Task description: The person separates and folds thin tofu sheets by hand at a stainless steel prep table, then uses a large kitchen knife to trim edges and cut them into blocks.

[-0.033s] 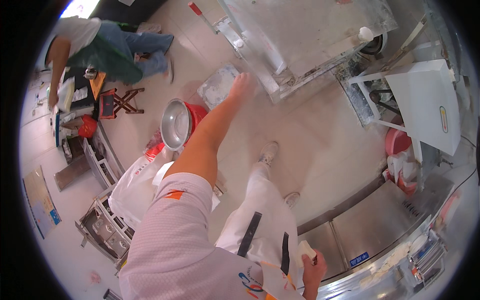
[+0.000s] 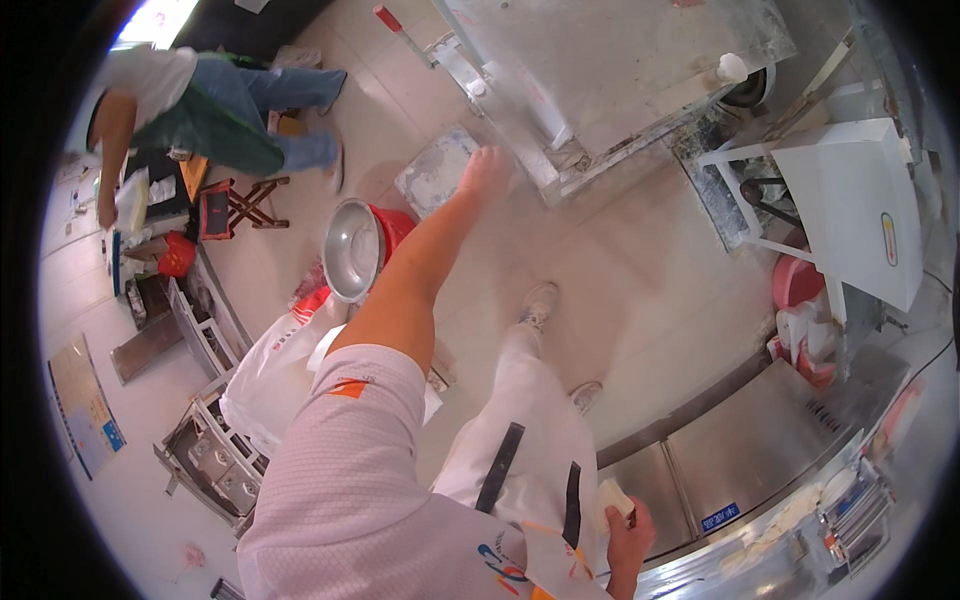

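My left arm stretches forward across the view. My left hand (image 2: 484, 172) hangs in the air, in line with a worn, flour-smeared flat board (image 2: 440, 178) and near the corner of a dusty metal machine (image 2: 610, 80). Its fingers are smeared and point away from me, so their pose is hidden. Low beside my right leg, my right hand (image 2: 629, 533) is closed on a small cream-coloured flat piece (image 2: 612, 496). Under the left forearm stand a steel basin (image 2: 352, 250) and, against it, a red bucket (image 2: 397, 226).
A person (image 2: 225, 100) in a green apron stands far left beside a folding stool (image 2: 240, 208). White bags (image 2: 265, 385) lie left of my arm. Steel cabinets (image 2: 745, 450) run along the right, below a white panel (image 2: 860, 215) on a frame. A red-handled lever (image 2: 400, 35) sticks out from the machine.
The person at the far left has shifted slightly, with the lowered arm and legs in a new position. My hands have barely moved.
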Demonstrator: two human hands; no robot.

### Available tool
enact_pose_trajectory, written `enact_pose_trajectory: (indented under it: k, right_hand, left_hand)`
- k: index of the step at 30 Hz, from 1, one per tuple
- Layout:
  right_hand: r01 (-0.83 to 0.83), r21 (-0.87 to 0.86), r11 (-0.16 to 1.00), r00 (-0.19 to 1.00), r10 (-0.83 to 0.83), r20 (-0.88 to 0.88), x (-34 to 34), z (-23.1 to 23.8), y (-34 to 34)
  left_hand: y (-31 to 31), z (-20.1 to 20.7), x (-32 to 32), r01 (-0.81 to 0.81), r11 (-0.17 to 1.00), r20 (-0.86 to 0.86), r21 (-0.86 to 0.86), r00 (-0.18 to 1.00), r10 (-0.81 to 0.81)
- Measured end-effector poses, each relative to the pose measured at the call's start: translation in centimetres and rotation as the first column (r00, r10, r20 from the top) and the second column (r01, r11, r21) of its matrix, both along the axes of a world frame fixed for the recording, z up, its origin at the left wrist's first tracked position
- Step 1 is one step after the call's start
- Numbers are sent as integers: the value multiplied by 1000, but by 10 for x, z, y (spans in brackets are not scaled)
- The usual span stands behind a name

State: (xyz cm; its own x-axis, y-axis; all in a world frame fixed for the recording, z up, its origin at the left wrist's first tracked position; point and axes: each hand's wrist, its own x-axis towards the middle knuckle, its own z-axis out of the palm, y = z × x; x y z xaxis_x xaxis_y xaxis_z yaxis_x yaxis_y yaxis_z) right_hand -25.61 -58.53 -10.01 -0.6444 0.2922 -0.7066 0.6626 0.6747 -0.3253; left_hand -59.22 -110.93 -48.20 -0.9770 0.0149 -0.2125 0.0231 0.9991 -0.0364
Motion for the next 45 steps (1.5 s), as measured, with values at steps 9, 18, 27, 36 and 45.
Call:
enact_pose_trajectory:
  k: [9,18,27,36,45]
  right_hand:
    - [29,6,1000,1000,-29,-6,-56,17,-21]
    - [62,-4,998,995,-62,-82,-54,9,-20]
    - [71,21,997,989,-68,-128,-56,15,-25]
    - [-43,92,995,991,54,-120,-60,29,-34]
    - [466,-398,790,830,-546,-111,-87,96,-7]
  left_hand:
    - [4,-16,2,-198,973,50,116,980,193]
    - [9,-4,6,-230,970,97,85,970,222]
    - [16,-10,6,-310,935,99,172,950,296]
    - [36,12,-12,-581,778,352,240,799,489]
    - [257,153,116,-862,122,788,493,382,-483]
